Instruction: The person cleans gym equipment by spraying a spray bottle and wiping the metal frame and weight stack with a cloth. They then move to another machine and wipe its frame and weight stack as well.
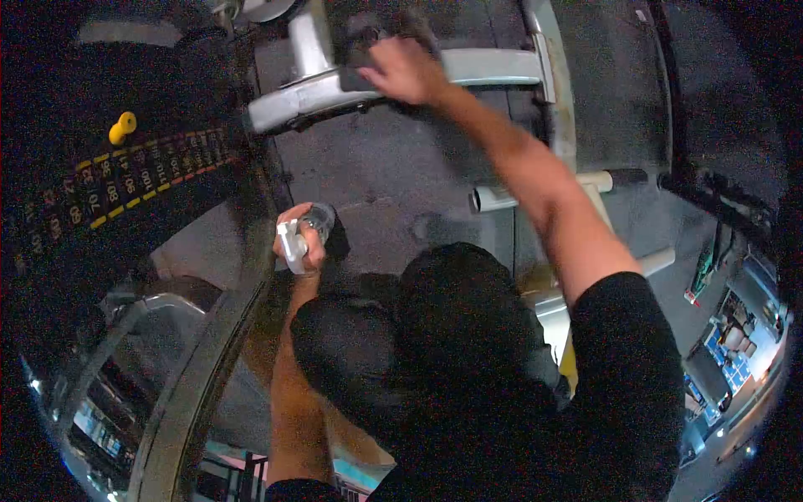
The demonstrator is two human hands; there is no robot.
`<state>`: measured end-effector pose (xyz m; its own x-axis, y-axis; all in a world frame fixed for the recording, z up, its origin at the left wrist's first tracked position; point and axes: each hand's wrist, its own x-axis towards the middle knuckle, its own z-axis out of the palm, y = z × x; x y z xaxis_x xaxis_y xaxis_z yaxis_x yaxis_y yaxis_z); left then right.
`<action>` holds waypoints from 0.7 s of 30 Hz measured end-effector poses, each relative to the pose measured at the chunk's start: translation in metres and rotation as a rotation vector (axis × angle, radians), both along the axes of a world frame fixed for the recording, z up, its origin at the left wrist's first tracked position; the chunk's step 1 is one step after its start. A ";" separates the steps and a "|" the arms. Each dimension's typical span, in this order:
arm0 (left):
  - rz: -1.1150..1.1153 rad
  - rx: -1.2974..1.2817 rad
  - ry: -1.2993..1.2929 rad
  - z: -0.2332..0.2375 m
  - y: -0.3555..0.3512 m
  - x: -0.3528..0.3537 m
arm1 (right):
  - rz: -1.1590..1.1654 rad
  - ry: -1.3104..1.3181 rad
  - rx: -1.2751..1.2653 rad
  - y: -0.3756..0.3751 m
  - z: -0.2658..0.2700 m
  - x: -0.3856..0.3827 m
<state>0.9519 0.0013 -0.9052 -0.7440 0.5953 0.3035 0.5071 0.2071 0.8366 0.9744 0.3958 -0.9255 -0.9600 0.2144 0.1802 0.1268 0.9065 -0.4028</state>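
Note:
My left hand (pixel 301 238) is wrapped round a clear spray bottle (pixel 319 219) with a white trigger head, held low beside the metal upright. My right hand (pixel 407 71) reaches far forward over the silver crossbar (pixel 493 67) of the machine frame. It is blurred by motion, and a dark thing lies at and beyond its fingers. What that hand holds, if anything, cannot be made out.
A weight stack (pixel 142 180) with numbered labels and a yellow pin (pixel 123 128) stands at the left. A metal upright (pixel 201 368) runs along the lower left. White tubular bars (pixel 502 197) jut out at the right, above dark flooring.

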 end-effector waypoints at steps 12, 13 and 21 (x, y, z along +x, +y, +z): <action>0.030 0.038 -0.201 -0.041 -0.027 -0.001 | -0.499 -0.245 0.508 0.030 -0.032 0.079; 0.042 0.014 -0.153 -0.040 -0.026 0.000 | -0.461 0.076 0.150 -0.008 -0.009 0.061; 0.098 -0.063 -0.150 -0.018 -0.012 -0.003 | 0.144 0.008 0.134 0.034 0.011 0.092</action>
<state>0.9487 -0.0110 -0.9227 -0.8337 0.5317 0.1492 0.3522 0.3039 0.8852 1.0663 0.4296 -0.9140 -0.9775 0.0487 0.2053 -0.0104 0.9607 -0.2774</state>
